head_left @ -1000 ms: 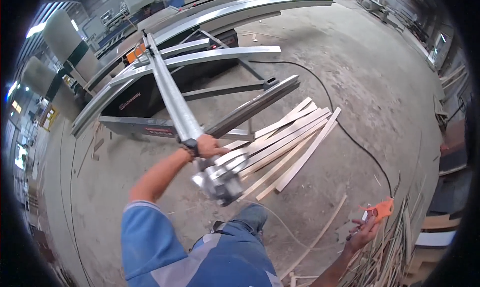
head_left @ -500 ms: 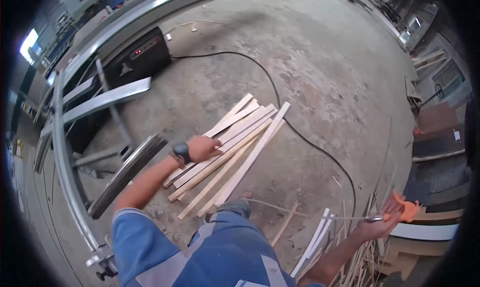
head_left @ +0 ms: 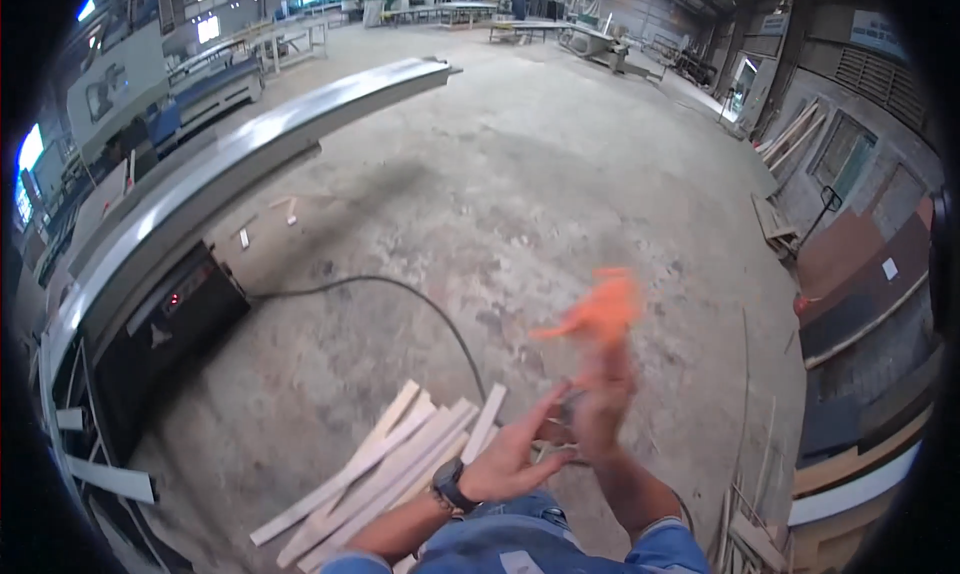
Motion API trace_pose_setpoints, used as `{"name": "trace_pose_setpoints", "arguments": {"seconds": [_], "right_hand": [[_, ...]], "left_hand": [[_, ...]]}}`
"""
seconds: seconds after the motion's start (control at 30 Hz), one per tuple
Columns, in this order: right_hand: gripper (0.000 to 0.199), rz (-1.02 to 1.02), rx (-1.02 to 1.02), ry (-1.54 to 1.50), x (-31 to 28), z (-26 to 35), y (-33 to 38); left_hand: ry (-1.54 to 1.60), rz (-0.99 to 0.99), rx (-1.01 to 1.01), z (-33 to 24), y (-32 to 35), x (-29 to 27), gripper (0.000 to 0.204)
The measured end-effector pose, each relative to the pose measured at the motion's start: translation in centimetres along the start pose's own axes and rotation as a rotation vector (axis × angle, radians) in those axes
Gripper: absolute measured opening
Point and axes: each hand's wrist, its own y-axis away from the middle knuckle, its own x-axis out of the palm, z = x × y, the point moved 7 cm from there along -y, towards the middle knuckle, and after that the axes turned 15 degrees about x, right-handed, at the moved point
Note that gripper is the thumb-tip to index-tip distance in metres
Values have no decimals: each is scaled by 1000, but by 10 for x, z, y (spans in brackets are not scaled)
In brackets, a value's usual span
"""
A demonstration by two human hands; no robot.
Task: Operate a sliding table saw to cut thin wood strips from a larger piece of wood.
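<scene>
My right hand is raised in front of me, closed round a bright orange thing that sticks out beyond its fingers. Motion blurs the orange thing, so I cannot tell its kind. My left hand, with a dark watch on its wrist, is beside the right one, its fingers stretched and the thumb apart. A small dark piece shows blurred between the two hands. Below and left of them, several pale wood strips lie in a loose pile on the floor, partly hidden by my left forearm.
A black cable curves over the concrete floor from a black box with red lights. A long metal beam runs along the left. Boards lean at the right, near scrap strips. Machines stand far back.
My left hand has left the wood strips and come beside the right. My right hand has swung inward from the far right with the orange thing. The view has tilted up.
</scene>
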Motion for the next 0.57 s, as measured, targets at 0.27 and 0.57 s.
{"name": "trace_pose_setpoints", "arguments": {"seconds": [0.27,0.57], "right_hand": [[46,1104,-299,469,223,-54,-172],[43,962,375,678,346,-222,-466]], "left_hand": [[46,-1258,-446,86,-4,-273,13],[517,-2059,395,237,75,-637,39]]}}
